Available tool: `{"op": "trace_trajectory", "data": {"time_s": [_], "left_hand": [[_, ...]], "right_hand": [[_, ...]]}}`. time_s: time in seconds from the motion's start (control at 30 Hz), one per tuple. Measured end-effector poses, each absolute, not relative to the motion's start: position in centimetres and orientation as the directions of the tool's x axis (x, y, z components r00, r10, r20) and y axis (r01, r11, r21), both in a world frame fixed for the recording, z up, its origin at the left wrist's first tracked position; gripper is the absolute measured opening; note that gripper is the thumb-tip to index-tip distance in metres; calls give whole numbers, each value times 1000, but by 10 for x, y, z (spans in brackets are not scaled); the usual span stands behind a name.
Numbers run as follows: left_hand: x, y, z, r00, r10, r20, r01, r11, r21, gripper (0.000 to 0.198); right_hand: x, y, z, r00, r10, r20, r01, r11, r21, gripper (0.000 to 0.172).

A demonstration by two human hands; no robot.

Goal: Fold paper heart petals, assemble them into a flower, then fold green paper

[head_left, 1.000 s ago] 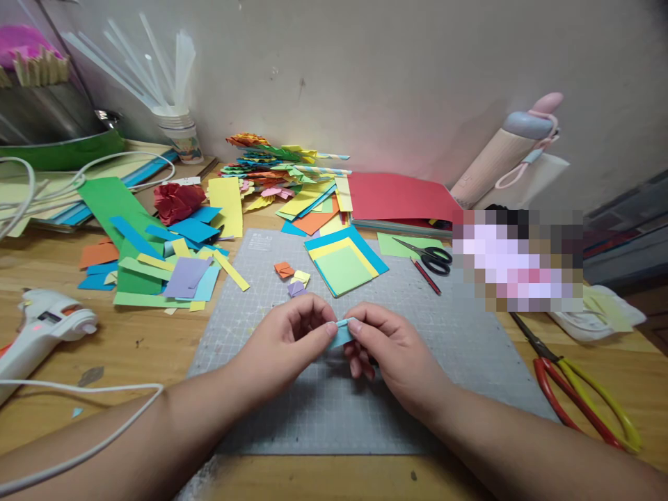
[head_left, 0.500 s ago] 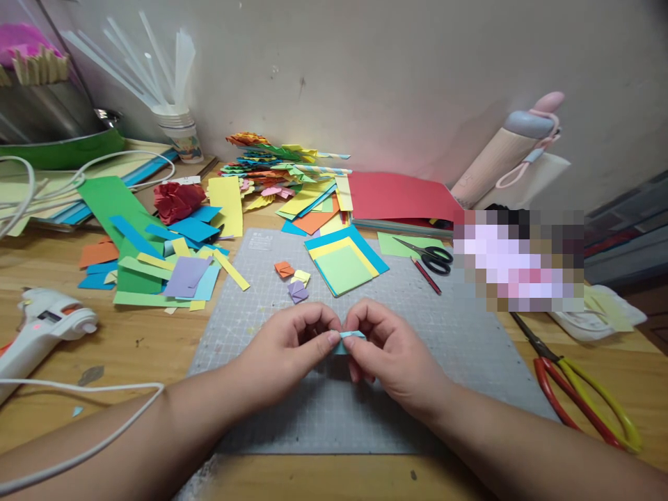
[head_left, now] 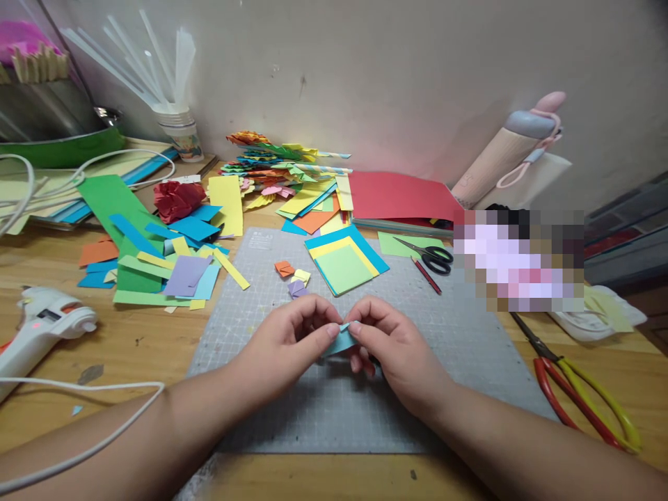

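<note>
My left hand [head_left: 292, 337] and my right hand [head_left: 389, 344] meet over the grey cutting mat [head_left: 459, 348]. Between their fingertips they pinch a small folded piece of light blue paper [head_left: 340, 341], with both thumbs on its top edge. Just beyond the hands lie three small folded paper pieces [head_left: 293, 277], orange, yellow and purple. Behind those sits a stack of square sheets [head_left: 344, 264] in blue, yellow and green.
Loose coloured paper strips [head_left: 156, 257] cover the table at left. A white glue gun [head_left: 39, 327] with its cord lies at far left. Black scissors [head_left: 433, 256] and a red pencil [head_left: 428, 276] lie at the mat's far right; red-and-yellow shears [head_left: 579, 386] at right.
The hands lifted slightly and shifted the pinch on the blue paper; more of the piece now shows, tilted below the fingertips.
</note>
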State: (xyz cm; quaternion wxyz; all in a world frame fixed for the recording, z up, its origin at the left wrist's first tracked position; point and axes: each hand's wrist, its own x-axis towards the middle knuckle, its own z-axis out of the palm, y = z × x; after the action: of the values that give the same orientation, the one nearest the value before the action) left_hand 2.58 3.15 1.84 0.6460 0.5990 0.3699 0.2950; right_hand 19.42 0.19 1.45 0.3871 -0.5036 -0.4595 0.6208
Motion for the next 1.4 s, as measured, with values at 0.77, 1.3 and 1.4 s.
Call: {"op": "trace_trajectory", "data": {"time_s": [0.77,1.3,1.4], "left_hand": [[26,32,21,504,863,-18,335,-176,926,11],[27,34,21,507,853,-128,124,75,989,13],[27,34,19,524,842,-130,92,95,991,13]], "right_hand": [[196,4,12,-191,935,-297,-67,-315,-947,13],[193,-2,15,-226,968,-107,-37,-118,-992,14],[194,-1,14,-200,971,-135,-32,-144,-989,13]]}}
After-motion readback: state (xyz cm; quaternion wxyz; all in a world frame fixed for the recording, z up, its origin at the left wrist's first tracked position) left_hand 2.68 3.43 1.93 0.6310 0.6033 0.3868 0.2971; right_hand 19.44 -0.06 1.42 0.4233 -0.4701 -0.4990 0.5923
